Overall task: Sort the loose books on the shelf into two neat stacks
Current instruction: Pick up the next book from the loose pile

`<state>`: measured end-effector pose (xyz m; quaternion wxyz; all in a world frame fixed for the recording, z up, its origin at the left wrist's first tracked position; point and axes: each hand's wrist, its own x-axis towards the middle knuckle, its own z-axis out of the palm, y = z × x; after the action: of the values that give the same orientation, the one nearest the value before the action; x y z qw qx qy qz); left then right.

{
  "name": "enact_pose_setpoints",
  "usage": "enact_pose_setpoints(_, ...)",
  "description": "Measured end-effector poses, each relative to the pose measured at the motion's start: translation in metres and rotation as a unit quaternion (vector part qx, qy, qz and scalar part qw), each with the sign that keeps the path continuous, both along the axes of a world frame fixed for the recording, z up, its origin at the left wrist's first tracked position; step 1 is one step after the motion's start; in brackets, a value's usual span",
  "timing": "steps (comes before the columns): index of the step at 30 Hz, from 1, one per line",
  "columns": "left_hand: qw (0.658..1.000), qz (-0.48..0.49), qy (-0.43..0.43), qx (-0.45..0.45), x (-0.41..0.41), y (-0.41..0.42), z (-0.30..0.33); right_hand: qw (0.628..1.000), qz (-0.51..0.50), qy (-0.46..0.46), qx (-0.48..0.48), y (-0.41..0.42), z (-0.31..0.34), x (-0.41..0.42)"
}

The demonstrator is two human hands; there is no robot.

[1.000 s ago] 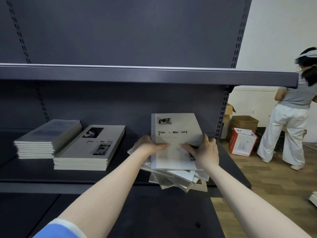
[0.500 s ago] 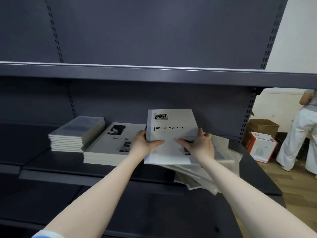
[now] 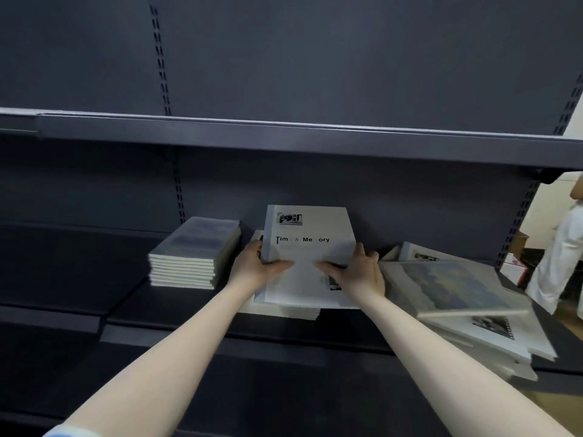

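Observation:
A white book titled "Time & Memory" [image 3: 310, 244] is tilted up above the white stack [image 3: 284, 312], most of which it hides. My left hand [image 3: 257, 266] grips its left edge, thumb on the cover. My right hand [image 3: 356, 272] grips its right side, thumb on the cover as well. A neat stack of blue-grey covered books [image 3: 195, 250] sits just left of them on the dark shelf [image 3: 176, 310]. At the right lies a loose, skewed pile of books [image 3: 457, 298], a blue-patterned cover on top.
The upper shelf [image 3: 284, 134] overhangs the working shelf. A person in white trousers [image 3: 564, 247] stands at the far right by boxes [image 3: 514, 269] on a wooden floor. A lower dark shelf [image 3: 220, 389] runs below my arms.
Both hands have carried the white book left from over the loose pile to above the white stack. The view has swung left, so the loose pile now lies to the right.

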<state>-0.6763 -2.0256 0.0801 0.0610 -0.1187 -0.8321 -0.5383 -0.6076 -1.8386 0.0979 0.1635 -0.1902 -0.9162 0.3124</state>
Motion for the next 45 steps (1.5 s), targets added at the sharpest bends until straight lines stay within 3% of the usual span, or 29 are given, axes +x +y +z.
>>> enact_pose_setpoints(18,0.992,-0.006,-0.025,-0.123,-0.038,-0.047,-0.036,0.998,-0.040,-0.045,-0.032,-0.049,-0.042,-0.029)
enact_pose_setpoints(24,0.990,0.003,0.006,-0.140,-0.043,-0.046,-0.035,0.998,-0.022,-0.047,-0.041,-0.045,-0.048,-0.039)
enact_pose_setpoints(29,0.973,0.027,0.058,-0.220,-0.049,-0.046,-0.041,0.998,-0.018,-0.057,-0.032,-0.047,-0.047,-0.048)
enact_pose_setpoints(45,0.989,0.023,0.044,-0.138,-0.070,-0.038,-0.043,0.997,-0.006,-0.027,-0.068,-0.037,-0.053,-0.084)
